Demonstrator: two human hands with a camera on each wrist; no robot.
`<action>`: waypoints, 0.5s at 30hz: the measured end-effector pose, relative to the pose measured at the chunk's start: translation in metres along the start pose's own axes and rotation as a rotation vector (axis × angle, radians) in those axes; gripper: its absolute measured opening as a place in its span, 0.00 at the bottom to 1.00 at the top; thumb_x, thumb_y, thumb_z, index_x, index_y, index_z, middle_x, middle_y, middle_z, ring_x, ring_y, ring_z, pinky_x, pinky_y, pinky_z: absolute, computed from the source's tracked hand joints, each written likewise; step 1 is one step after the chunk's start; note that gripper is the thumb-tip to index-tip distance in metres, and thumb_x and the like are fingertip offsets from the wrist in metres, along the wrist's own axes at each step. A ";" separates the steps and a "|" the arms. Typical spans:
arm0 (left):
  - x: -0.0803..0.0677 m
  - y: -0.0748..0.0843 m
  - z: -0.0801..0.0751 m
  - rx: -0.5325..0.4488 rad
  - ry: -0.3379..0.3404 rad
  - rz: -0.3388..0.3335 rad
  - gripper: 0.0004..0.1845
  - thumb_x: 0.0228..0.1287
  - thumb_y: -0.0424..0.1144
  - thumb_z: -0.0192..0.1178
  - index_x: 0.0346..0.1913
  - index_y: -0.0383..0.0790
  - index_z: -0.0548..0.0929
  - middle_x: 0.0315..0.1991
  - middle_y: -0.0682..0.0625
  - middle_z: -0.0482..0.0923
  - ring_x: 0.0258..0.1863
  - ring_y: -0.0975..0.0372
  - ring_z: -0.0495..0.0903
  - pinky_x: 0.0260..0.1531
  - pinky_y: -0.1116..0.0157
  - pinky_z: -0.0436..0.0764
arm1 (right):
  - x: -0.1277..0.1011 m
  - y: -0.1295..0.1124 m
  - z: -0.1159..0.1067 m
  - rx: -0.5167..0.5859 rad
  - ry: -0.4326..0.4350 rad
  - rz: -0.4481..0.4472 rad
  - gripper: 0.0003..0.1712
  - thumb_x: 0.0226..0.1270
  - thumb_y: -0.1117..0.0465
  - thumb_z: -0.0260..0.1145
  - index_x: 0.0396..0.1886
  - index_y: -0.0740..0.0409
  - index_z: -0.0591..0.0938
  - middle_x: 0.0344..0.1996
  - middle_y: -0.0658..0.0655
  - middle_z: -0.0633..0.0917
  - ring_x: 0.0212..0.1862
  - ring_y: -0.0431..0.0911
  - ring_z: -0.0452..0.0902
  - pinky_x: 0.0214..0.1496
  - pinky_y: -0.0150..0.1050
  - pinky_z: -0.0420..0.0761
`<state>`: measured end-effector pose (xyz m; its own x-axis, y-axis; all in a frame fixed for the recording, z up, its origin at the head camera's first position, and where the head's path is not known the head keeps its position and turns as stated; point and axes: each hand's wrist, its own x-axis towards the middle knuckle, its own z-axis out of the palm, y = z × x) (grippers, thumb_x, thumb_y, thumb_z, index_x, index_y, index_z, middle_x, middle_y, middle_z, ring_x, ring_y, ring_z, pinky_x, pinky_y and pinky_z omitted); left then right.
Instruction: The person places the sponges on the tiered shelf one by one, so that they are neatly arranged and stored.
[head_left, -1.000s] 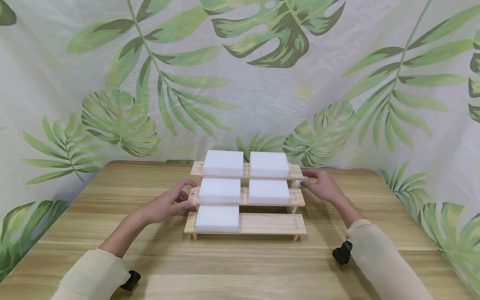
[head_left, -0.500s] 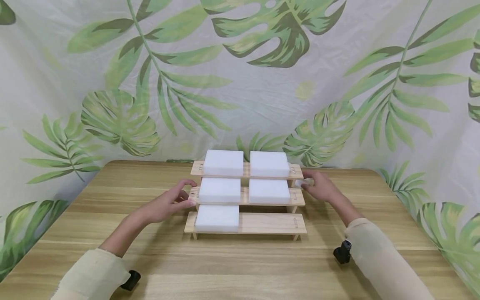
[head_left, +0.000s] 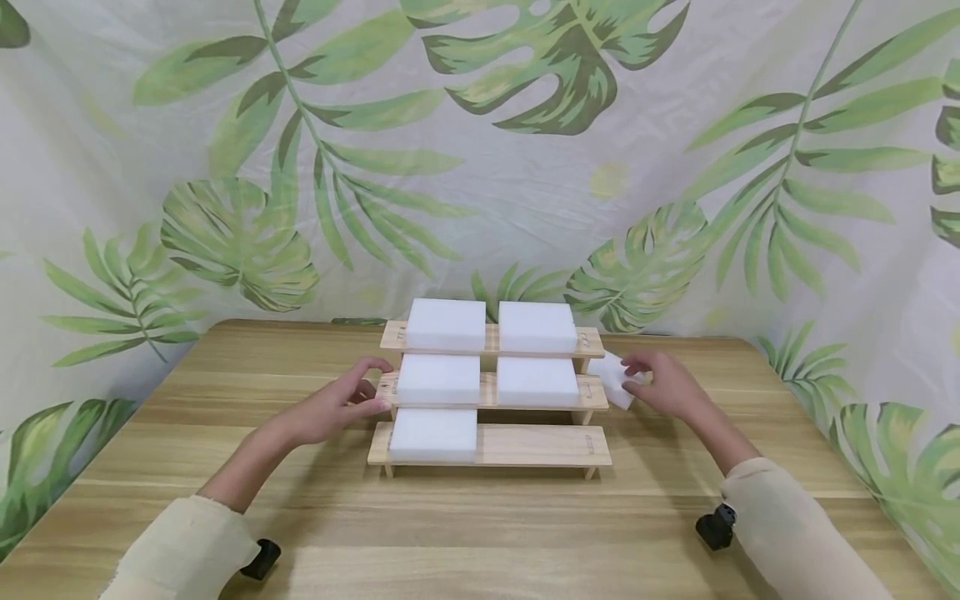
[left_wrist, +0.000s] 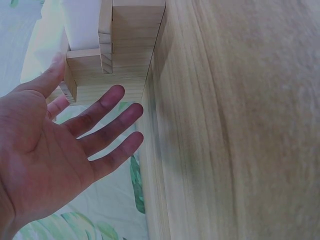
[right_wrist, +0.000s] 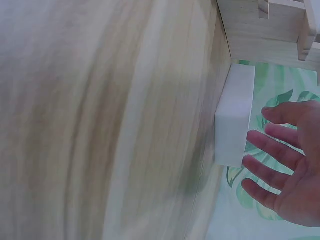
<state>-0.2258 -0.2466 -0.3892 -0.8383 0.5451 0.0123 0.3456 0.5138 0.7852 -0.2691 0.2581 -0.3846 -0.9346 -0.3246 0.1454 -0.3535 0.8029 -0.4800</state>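
Note:
A stepped wooden rack [head_left: 536,446] with three tiers stands mid-table, with several white foam blocks [head_left: 536,382] on its tiers. The left end of the middle tier is held by my left hand [head_left: 330,410], its thumb in front and index finger behind; the other fingers spread loosely in the left wrist view. A further white foam block [head_left: 613,383] lies on the table just right of the rack, partly behind it. My right hand [head_left: 671,385] has its fingertips at this block's outer side. In the right wrist view the fingers reach towards the block, relaxed, with nothing pinched.
The front tier carries one foam block at its left and shows bare wood at its right. A leaf-patterned cloth [head_left: 525,208] hangs behind the back edge of the wooden table [head_left: 465,533]. Black wrist cameras [head_left: 716,527] sit at both sleeves.
The foam block on the right has come out from behind the rack, rightwards and towards me, along with my right hand. My left hand and the rack have stayed put.

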 end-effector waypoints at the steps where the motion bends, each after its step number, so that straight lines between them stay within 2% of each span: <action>1: 0.000 0.000 0.000 0.000 -0.001 0.001 0.26 0.80 0.41 0.57 0.70 0.38 0.58 0.46 0.40 0.81 0.49 0.49 0.81 0.48 0.49 0.78 | -0.002 0.001 -0.001 0.004 0.003 -0.001 0.19 0.68 0.67 0.69 0.55 0.74 0.82 0.46 0.70 0.88 0.56 0.69 0.80 0.60 0.66 0.74; 10: -0.001 -0.002 0.001 0.022 0.011 0.002 0.26 0.81 0.43 0.57 0.70 0.39 0.58 0.48 0.39 0.80 0.51 0.47 0.81 0.47 0.51 0.79 | -0.019 0.012 -0.009 0.024 -0.003 0.011 0.15 0.67 0.67 0.70 0.49 0.72 0.84 0.40 0.65 0.90 0.52 0.65 0.83 0.55 0.64 0.77; 15: 0.000 -0.001 0.001 0.016 0.012 0.001 0.26 0.80 0.42 0.57 0.70 0.40 0.59 0.49 0.39 0.80 0.51 0.49 0.80 0.47 0.51 0.79 | -0.027 0.018 -0.015 0.028 -0.008 0.033 0.15 0.69 0.65 0.70 0.51 0.71 0.85 0.43 0.65 0.89 0.52 0.65 0.83 0.54 0.63 0.78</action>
<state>-0.2260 -0.2461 -0.3906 -0.8429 0.5377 0.0208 0.3532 0.5237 0.7752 -0.2504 0.2886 -0.3844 -0.9453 -0.3023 0.1225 -0.3213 0.7987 -0.5087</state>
